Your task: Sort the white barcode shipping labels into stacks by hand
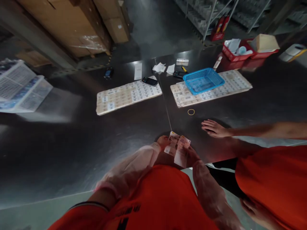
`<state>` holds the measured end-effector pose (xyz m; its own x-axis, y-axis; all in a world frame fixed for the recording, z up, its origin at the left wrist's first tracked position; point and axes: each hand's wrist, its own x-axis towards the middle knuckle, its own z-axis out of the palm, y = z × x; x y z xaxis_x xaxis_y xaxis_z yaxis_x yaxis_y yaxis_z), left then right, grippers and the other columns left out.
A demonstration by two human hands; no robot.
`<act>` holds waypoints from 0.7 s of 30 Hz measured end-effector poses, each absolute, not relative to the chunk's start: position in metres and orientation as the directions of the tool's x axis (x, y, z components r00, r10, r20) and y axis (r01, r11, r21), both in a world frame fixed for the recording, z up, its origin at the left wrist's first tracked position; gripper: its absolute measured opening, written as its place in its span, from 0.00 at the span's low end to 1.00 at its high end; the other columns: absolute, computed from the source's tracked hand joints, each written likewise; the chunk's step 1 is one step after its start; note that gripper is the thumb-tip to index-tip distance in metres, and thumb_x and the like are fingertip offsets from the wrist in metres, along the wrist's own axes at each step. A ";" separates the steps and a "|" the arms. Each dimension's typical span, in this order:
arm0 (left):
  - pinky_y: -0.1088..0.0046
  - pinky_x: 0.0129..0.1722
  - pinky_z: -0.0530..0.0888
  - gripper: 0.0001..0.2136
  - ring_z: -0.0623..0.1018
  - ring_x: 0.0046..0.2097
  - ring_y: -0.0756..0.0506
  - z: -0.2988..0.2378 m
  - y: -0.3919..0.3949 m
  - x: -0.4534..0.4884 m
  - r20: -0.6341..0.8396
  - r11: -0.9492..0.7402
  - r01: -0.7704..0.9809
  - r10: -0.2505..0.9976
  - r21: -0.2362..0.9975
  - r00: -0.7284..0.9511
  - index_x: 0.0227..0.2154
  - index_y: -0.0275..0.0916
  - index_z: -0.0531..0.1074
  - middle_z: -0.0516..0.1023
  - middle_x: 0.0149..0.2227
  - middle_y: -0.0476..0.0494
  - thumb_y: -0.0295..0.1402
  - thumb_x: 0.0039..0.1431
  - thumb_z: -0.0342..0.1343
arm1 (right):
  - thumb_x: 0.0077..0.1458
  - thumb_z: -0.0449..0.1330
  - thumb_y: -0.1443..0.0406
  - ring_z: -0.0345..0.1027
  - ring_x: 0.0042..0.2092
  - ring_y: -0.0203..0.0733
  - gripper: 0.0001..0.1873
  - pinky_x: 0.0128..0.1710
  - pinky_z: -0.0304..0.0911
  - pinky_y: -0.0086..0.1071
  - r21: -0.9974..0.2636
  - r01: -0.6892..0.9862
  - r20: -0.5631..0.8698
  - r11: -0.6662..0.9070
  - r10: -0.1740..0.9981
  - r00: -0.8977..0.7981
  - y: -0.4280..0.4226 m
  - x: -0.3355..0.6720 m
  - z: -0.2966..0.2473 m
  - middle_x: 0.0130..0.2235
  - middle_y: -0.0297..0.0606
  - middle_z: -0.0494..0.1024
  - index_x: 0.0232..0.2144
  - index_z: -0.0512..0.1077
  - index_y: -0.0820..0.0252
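Close to my body, both my hands hold a small stack of printed label slips (pixel 177 145) over the near edge of the dark metal table (pixel 72 143). My left hand (pixel 163 142) pinches the stack's left side, my right hand (pixel 189 155) grips its right and lower side. Both forearms wear translucent plastic sleeves. A co-worker in an orange shirt stands at my right, with one hand (pixel 214 128) lying flat and open on the table just right of my stack.
Two flat boards covered with labels lie farther back, one at the centre (pixel 127 95) and one at the right (pixel 235 83) bearing a blue plastic basket (pixel 203 80). A rubber band (pixel 191 111), phones, paper slips, red bins (pixel 236 52) and cardboard boxes (pixel 72 25) are around.
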<state>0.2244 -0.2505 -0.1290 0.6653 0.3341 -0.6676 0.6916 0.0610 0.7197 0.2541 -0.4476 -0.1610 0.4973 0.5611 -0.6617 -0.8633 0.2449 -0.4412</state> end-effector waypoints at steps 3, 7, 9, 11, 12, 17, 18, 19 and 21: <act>0.72 0.33 0.75 0.18 0.78 0.33 0.46 -0.107 -0.239 0.223 -0.671 0.182 0.651 0.316 0.737 0.671 0.39 0.31 0.76 0.80 0.31 0.39 0.31 0.44 0.67 | 0.29 0.76 0.61 0.73 0.38 0.41 0.31 0.46 0.70 0.37 -0.432 -0.842 -0.667 0.322 0.515 0.539 -0.448 0.254 -0.157 0.37 0.36 0.79 0.39 0.72 0.59; 0.71 0.32 0.76 0.23 0.79 0.33 0.45 -0.063 -0.220 0.219 -0.635 0.395 0.516 0.283 0.760 0.719 0.39 0.30 0.76 0.81 0.34 0.37 0.35 0.38 0.70 | 0.27 0.76 0.63 0.73 0.37 0.40 0.30 0.47 0.70 0.35 -0.426 -0.825 -0.673 0.373 0.479 0.564 -0.453 0.254 -0.150 0.35 0.35 0.79 0.37 0.73 0.60; 0.70 0.30 0.76 0.25 0.79 0.32 0.45 -0.042 -0.215 0.217 -0.616 0.508 0.436 0.263 0.742 0.742 0.37 0.30 0.77 0.81 0.34 0.37 0.34 0.32 0.73 | 0.26 0.76 0.65 0.73 0.39 0.42 0.31 0.47 0.70 0.35 -0.415 -0.835 -0.672 0.361 0.497 0.549 -0.454 0.254 -0.145 0.38 0.39 0.79 0.38 0.73 0.62; 0.71 0.29 0.75 0.26 0.78 0.30 0.45 -0.026 -0.213 0.215 -0.601 0.560 0.388 0.261 0.732 0.756 0.35 0.30 0.77 0.80 0.32 0.39 0.34 0.28 0.74 | 0.28 0.75 0.65 0.73 0.40 0.42 0.30 0.47 0.69 0.35 -0.409 -0.844 -0.667 0.347 0.517 0.536 -0.452 0.253 -0.140 0.39 0.41 0.79 0.39 0.74 0.63; 0.71 0.29 0.75 0.26 0.77 0.29 0.46 -0.020 -0.213 0.214 -0.596 0.569 0.376 0.265 0.732 0.758 0.35 0.30 0.77 0.80 0.31 0.39 0.33 0.28 0.74 | 0.29 0.75 0.65 0.73 0.40 0.42 0.29 0.46 0.69 0.35 -0.411 -0.844 -0.664 0.346 0.521 0.537 -0.451 0.253 -0.137 0.39 0.40 0.79 0.39 0.74 0.63; 0.72 0.28 0.74 0.28 0.77 0.29 0.47 -0.003 -0.217 0.212 -0.597 0.581 0.363 0.278 0.728 0.753 0.35 0.29 0.77 0.80 0.30 0.41 0.33 0.25 0.74 | 0.31 0.74 0.64 0.73 0.40 0.42 0.31 0.46 0.69 0.36 -0.424 -0.838 -0.649 0.343 0.531 0.545 -0.445 0.252 -0.128 0.41 0.39 0.79 0.42 0.73 0.61; 0.72 0.28 0.74 0.28 0.77 0.29 0.47 -0.002 -0.218 0.212 -0.598 0.586 0.361 0.276 0.725 0.752 0.35 0.29 0.77 0.80 0.30 0.41 0.34 0.24 0.75 | 0.32 0.74 0.64 0.73 0.41 0.42 0.31 0.47 0.69 0.36 -0.427 -0.839 -0.643 0.337 0.540 0.544 -0.444 0.252 -0.127 0.41 0.39 0.78 0.43 0.73 0.60; 0.72 0.28 0.74 0.29 0.77 0.29 0.47 -0.001 -0.218 0.212 -0.600 0.592 0.359 0.276 0.721 0.751 0.35 0.29 0.77 0.80 0.29 0.41 0.34 0.23 0.75 | 0.33 0.74 0.63 0.73 0.41 0.42 0.31 0.48 0.69 0.36 -0.431 -0.840 -0.634 0.330 0.551 0.542 -0.443 0.252 -0.126 0.42 0.39 0.78 0.43 0.73 0.60; 0.72 0.27 0.74 0.30 0.77 0.28 0.47 0.000 -0.218 0.212 -0.605 0.603 0.354 0.279 0.715 0.746 0.34 0.29 0.76 0.80 0.29 0.41 0.35 0.21 0.75 | 0.34 0.74 0.63 0.73 0.42 0.41 0.30 0.48 0.69 0.35 -0.440 -0.838 -0.622 0.324 0.563 0.544 -0.443 0.252 -0.125 0.42 0.38 0.78 0.43 0.73 0.59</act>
<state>0.2117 -0.2180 0.0002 0.7459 0.2790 -0.6048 0.3540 0.6032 0.7148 0.2519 -0.4430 -0.1245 0.5442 0.5631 -0.6219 -0.8377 0.3238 -0.4398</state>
